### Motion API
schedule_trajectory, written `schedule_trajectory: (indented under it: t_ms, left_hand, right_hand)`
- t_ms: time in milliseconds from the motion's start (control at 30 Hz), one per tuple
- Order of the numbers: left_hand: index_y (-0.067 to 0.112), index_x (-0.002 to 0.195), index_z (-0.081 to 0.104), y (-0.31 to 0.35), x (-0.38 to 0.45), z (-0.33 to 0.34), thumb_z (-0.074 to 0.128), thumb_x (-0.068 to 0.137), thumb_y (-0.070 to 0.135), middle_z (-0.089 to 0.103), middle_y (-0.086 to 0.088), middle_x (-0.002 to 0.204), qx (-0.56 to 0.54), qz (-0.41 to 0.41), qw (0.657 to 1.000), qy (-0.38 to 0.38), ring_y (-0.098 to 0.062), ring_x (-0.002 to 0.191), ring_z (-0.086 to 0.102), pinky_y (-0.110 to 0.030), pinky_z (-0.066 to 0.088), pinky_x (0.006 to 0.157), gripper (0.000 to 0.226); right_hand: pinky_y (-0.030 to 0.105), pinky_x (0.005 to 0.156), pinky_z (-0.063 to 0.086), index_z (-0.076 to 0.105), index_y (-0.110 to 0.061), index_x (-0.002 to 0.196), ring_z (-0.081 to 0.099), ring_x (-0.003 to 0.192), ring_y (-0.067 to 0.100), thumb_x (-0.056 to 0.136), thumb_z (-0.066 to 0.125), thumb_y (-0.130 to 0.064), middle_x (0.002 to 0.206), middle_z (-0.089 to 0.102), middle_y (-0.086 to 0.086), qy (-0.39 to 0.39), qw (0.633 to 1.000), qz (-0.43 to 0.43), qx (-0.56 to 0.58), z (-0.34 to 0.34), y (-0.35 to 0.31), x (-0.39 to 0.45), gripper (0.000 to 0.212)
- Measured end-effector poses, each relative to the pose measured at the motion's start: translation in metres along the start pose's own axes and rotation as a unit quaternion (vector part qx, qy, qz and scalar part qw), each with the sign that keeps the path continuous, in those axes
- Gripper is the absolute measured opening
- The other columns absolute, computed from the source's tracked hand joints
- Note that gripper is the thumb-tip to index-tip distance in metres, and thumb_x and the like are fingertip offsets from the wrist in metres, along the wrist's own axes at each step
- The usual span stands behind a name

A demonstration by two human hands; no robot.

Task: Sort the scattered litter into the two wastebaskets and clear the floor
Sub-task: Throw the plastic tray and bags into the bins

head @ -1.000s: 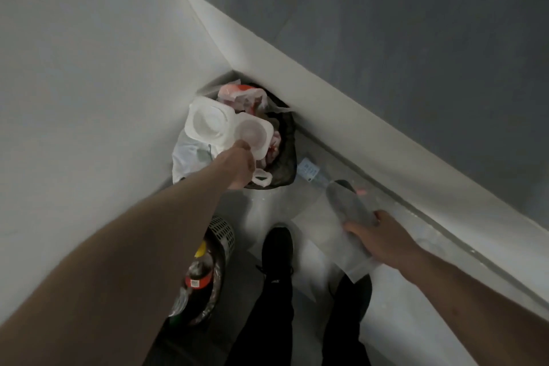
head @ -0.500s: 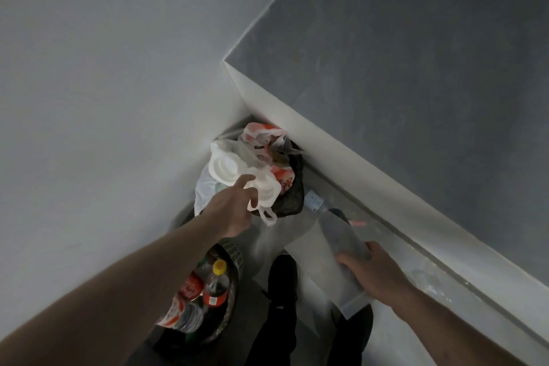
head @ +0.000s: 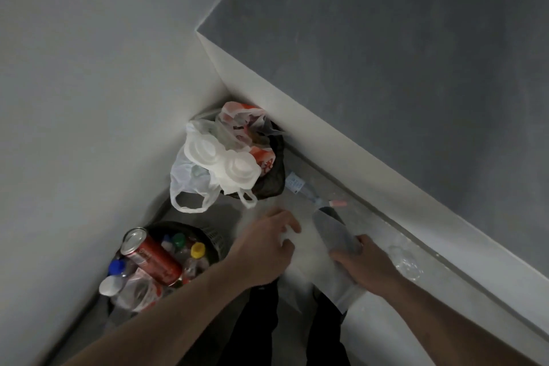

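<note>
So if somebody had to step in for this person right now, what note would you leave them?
Left hand: empty, open, reaching toward the clear bag.
Right hand: holding that bag with a grey item inside.
Done: white cup tray lies atop the full corner wastebasket; near wastebasket holds bottles and a red can.
Left: bin the bag; clear bottle and crumpled plastic remain by the wall.

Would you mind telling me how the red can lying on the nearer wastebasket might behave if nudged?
The red can lies tilted atop loose bottles, so it would probably roll or slide. It looks light, likely empty, though its contents cannot be seen.
</note>
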State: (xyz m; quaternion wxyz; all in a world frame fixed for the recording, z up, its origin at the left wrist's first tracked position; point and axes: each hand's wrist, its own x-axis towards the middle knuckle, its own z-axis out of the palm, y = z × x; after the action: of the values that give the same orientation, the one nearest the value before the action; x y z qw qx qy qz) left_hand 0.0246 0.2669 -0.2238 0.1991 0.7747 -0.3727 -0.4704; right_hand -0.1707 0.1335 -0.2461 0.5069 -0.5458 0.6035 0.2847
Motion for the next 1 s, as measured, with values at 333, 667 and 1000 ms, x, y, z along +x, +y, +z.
schedule_trajectory:
  t_ms: [333,667,1000]
  left_hand:
    - [0.042,0.157,0.019,-0.087,0.165,0.146,0.055,0.093,0.035,0.029,-0.014,0.152,0.024,-0.223,0.958,-0.178,-0.036,0.13,0.048,-0.045,0.048,0.106,0.074]
    - [0.04,0.161,0.009,-0.132,0.285,0.25,0.063,0.089,0.037,0.02,-0.008,0.166,-0.075,-0.266,0.954,-0.119,-0.028,0.141,0.043,-0.034,0.044,0.111,0.09]
    - [0.032,0.146,0.041,-0.105,0.14,0.211,0.057,0.092,0.02,0.042,-0.011,0.137,-0.038,-0.23,0.968,-0.094,-0.033,0.122,0.054,-0.037,0.047,0.104,0.057]
  right_hand:
    - [0.04,0.074,0.059,0.052,-0.019,0.111,0.068,0.081,0.025,0.071,0.073,-0.05,0.093,0.067,0.005,0.061,0.994,0.053,-0.077,-0.01,0.084,0.091,0.055]
    - [0.037,0.073,0.056,0.048,-0.021,0.116,0.067,0.081,0.025,0.078,0.07,-0.058,0.097,0.066,0.005,0.056,0.987,0.029,-0.145,0.001,0.128,0.193,0.058]
    - [0.035,0.072,0.056,0.048,-0.019,0.117,0.064,0.082,0.021,0.075,0.07,-0.056,0.098,0.062,0.002,0.03,0.986,0.02,-0.165,-0.005,0.101,0.124,0.059]
